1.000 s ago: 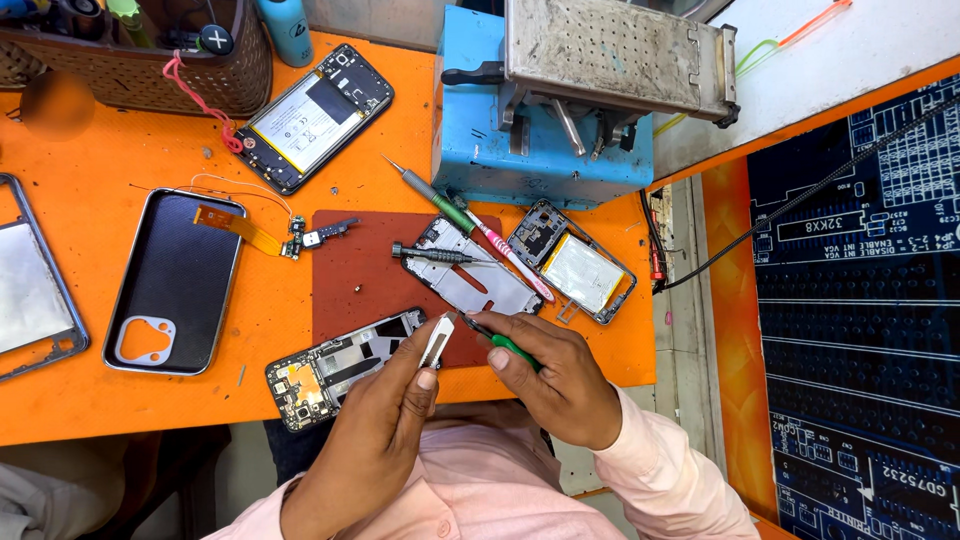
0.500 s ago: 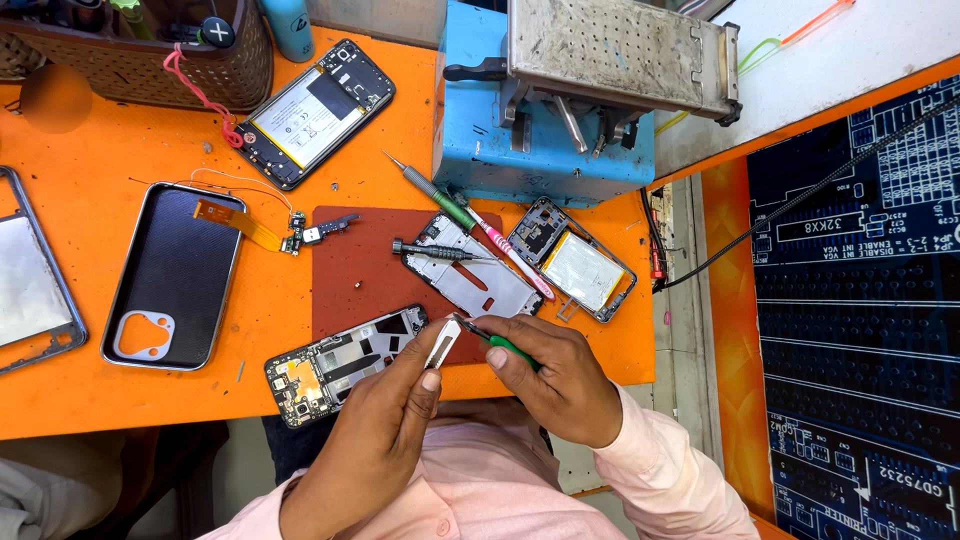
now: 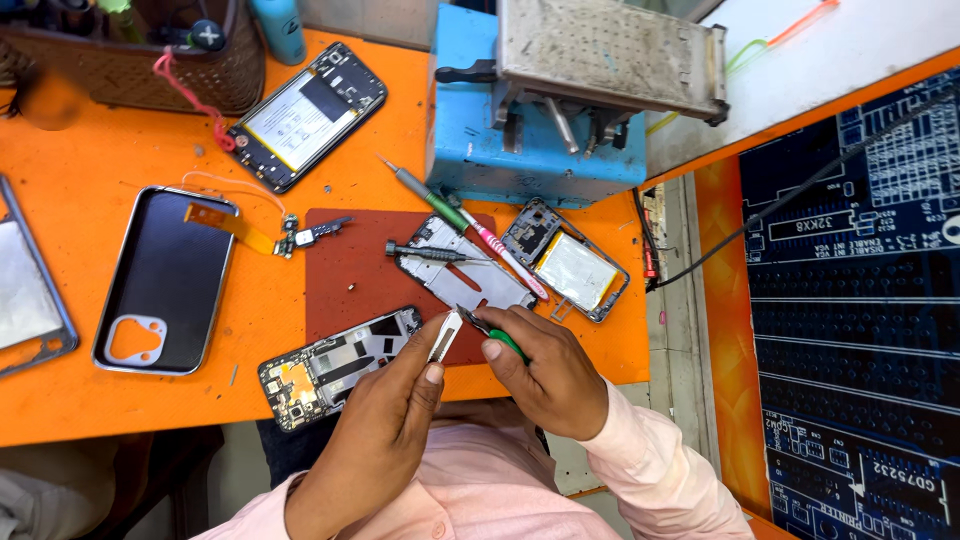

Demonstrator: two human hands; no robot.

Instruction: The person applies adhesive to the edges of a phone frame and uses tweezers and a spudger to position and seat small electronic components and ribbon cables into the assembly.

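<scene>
Head view: left hand (image 3: 385,425) pinches one small silver part (image 3: 444,337), long axis tilted up-right; right hand (image 3: 545,375) grips one green-handled tool (image 3: 492,333), tip pointing up-left, above the table's (image 3: 120,410) near edge. Four opened phones lie around.

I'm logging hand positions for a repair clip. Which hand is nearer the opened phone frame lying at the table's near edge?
Left. The left hand is right beside the phone frame, at its right end; the right hand is farther right, holding a green-handled tool.
</scene>
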